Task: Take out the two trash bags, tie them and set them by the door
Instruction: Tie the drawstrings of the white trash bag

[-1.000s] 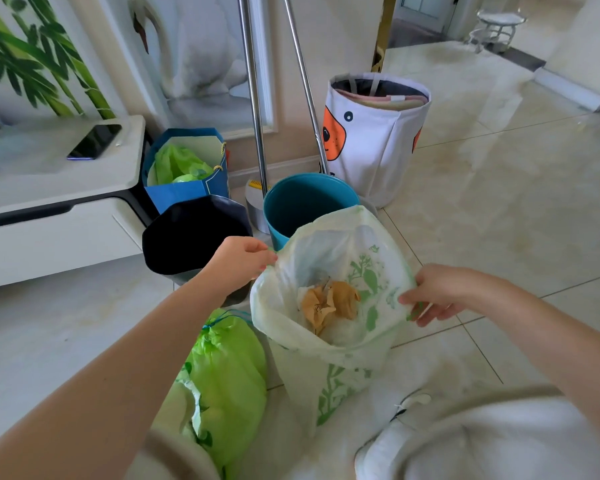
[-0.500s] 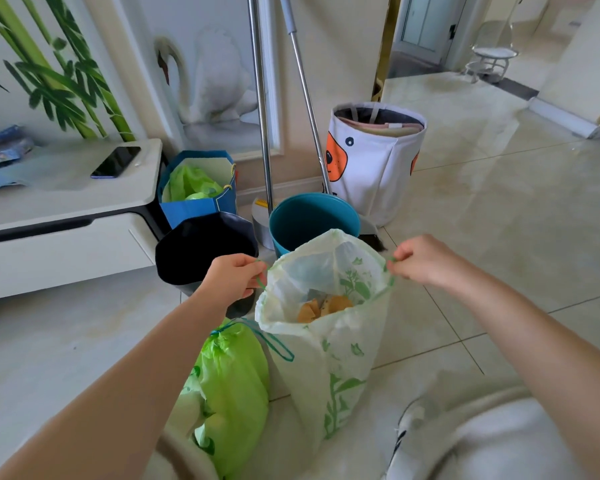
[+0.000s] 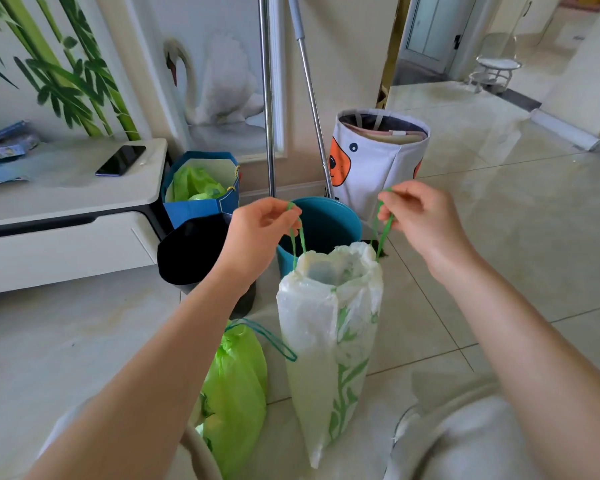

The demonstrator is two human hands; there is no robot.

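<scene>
A white trash bag [image 3: 326, 341] with green leaf prints hangs upright in front of me, its mouth gathered narrow. My left hand [image 3: 257, 233] pinches the left green drawstring loop and my right hand [image 3: 420, 216] pinches the right one, both pulled up and apart above the bag. A bright green trash bag [image 3: 234, 386] lies on the floor by my left forearm, its top cinched with a dark green drawstring loop. Behind the white bag stands a teal bin [image 3: 329, 223], and to its left a black bin [image 3: 191, 251].
A white low cabinet [image 3: 66, 237] with a phone [image 3: 120, 160] on it stands at left. A blue paper bag [image 3: 201, 188] with green plastic inside, two metal poles [image 3: 269, 98], and a white-and-orange fabric basket [image 3: 378, 157] line the wall. Tiled floor stretches right toward a doorway [image 3: 430, 32].
Both hands moved from the bag's rim to the green drawstrings and pulled them up. The bag's mouth has narrowed and its contents are now hidden.
</scene>
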